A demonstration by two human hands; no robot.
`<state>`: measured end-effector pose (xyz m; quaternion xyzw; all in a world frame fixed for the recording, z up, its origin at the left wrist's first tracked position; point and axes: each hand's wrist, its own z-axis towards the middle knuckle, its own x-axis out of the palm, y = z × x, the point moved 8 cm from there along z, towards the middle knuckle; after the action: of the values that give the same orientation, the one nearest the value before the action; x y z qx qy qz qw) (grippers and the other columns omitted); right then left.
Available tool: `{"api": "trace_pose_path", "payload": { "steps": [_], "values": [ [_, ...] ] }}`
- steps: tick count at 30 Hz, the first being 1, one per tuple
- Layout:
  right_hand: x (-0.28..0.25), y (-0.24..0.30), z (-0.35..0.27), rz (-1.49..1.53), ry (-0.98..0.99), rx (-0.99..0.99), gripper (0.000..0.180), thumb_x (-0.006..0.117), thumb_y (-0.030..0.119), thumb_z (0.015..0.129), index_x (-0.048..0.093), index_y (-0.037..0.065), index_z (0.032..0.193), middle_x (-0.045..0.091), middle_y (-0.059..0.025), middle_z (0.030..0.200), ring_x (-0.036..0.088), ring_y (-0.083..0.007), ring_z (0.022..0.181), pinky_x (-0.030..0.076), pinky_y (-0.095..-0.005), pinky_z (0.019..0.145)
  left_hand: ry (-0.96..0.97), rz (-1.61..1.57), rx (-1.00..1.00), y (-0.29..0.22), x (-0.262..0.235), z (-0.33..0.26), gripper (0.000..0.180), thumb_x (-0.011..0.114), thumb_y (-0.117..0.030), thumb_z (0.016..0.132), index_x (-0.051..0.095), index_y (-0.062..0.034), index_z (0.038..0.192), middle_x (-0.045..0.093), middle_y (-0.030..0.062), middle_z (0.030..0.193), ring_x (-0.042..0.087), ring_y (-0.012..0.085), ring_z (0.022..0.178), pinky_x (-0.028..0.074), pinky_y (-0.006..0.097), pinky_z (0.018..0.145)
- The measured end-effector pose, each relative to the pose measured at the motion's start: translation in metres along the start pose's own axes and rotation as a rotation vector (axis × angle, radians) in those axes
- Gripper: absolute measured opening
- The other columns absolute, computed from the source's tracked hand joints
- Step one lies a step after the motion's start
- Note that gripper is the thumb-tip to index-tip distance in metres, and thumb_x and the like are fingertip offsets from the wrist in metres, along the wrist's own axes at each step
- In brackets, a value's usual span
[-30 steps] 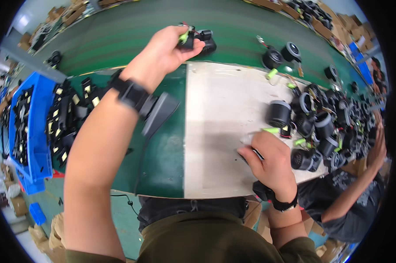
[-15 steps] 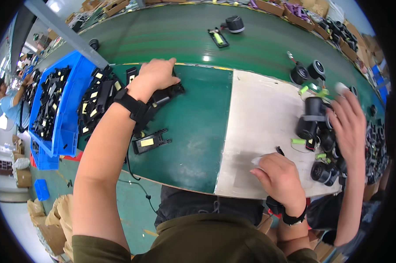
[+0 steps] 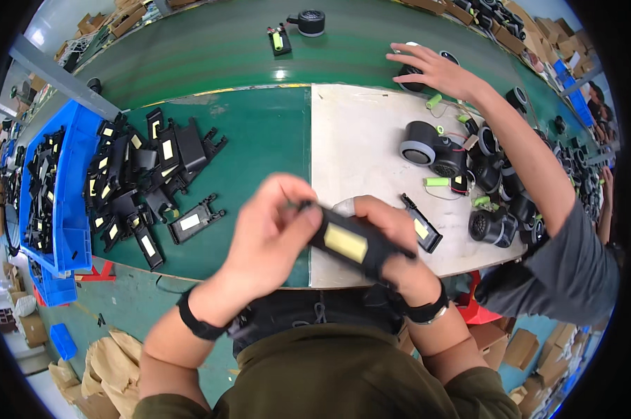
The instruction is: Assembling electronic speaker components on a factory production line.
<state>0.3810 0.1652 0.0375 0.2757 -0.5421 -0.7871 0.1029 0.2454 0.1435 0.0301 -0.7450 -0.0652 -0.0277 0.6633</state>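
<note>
In front of my body, my left hand (image 3: 277,234) pinches one end of a black plastic casing (image 3: 345,243) with a pale yellow sticker. My right hand (image 3: 392,222) is at the casing's other end, its curled fingers partly hidden behind it. Something whitish shows at a right fingertip; motion blur hides what it is. To the right on the pale board lies another stickered casing (image 3: 422,225). A single casing (image 3: 195,220) rests on the green mat, beside a heap of similar casings (image 3: 137,171).
A blue bin (image 3: 78,188) full of black parts stands at the left. Round black units (image 3: 417,143) with green cells and wires crowd the board's right side. A co-worker's hand (image 3: 434,70) reaches in from the right over the green belt (image 3: 211,56).
My left hand has come back from the heap with a casing and met my right hand. The co-worker's hand has moved to the belt. The view has shifted right.
</note>
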Motion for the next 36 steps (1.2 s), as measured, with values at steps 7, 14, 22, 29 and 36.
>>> {"api": "trace_pose_path", "payload": {
  "steps": [7, 14, 22, 29, 36],
  "values": [
    [-0.005, -0.010, -0.002, 0.710, -0.191, 0.344, 0.024, 0.056, -0.004, 0.081, 0.048, -0.001, 0.104, 0.059, -0.0067, 0.094, 0.057, -0.0081, 0.074, 0.047, -0.0208, 0.069, -0.219, 0.065, 0.090, 0.025, -0.002, -0.024, 0.013, 0.050, -0.002, 0.088, 0.045, -0.0012, 0.100, 0.051, 0.0016, 0.085, 0.051, 0.0031, 0.067, 0.043, 0.017, 0.054],
    [-0.010, 0.012, 0.011, -0.172, 0.294, 0.153, 0.018, 0.064, 0.002, 0.076, 0.057, 0.001, 0.092, 0.061, -0.0064, 0.074, 0.059, -0.0092, 0.066, 0.046, -0.0218, 0.061, 0.581, -0.472, -0.534, 0.044, 0.046, -0.041, 0.050, 0.037, -0.040, 0.095, 0.045, 0.0031, 0.119, 0.059, 0.0142, 0.100, 0.063, 0.0197, 0.074, 0.051, 0.024, 0.054],
    [-0.023, 0.048, 0.000, -0.503, -0.193, -0.261, 0.023, 0.067, -0.005, 0.066, 0.056, -0.001, 0.085, 0.055, -0.0126, 0.077, 0.055, -0.0299, 0.071, 0.046, -0.0344, 0.063, 0.133, -0.784, -0.304, 0.055, 0.037, -0.009, 0.047, 0.029, -0.040, 0.097, 0.049, 0.0005, 0.110, 0.055, 0.0113, 0.104, 0.056, 0.0190, 0.088, 0.045, 0.036, 0.080],
    [0.004, 0.027, -0.001, -0.495, -0.167, -0.299, 0.027, 0.067, -0.010, 0.062, 0.059, 0.000, 0.086, 0.058, -0.0100, 0.074, 0.056, -0.0261, 0.068, 0.047, -0.0318, 0.058, 0.052, -0.764, -0.302, 0.060, 0.044, -0.011, 0.045, 0.027, -0.039, 0.097, 0.044, -0.0033, 0.118, 0.053, 0.0100, 0.113, 0.051, 0.0211, 0.104, 0.040, 0.040, 0.091],
    [0.010, 0.028, 0.003, -0.653, -0.037, -0.485, 0.034, 0.062, 0.002, 0.059, 0.052, -0.004, 0.091, 0.054, -0.0112, 0.075, 0.052, -0.0263, 0.068, 0.044, -0.0335, 0.059, 0.074, -0.531, -0.280, 0.067, 0.045, -0.006, 0.039, 0.027, -0.033, 0.098, 0.045, -0.0026, 0.114, 0.055, 0.0074, 0.104, 0.053, 0.0164, 0.098, 0.042, 0.034, 0.086]
  ]
}}
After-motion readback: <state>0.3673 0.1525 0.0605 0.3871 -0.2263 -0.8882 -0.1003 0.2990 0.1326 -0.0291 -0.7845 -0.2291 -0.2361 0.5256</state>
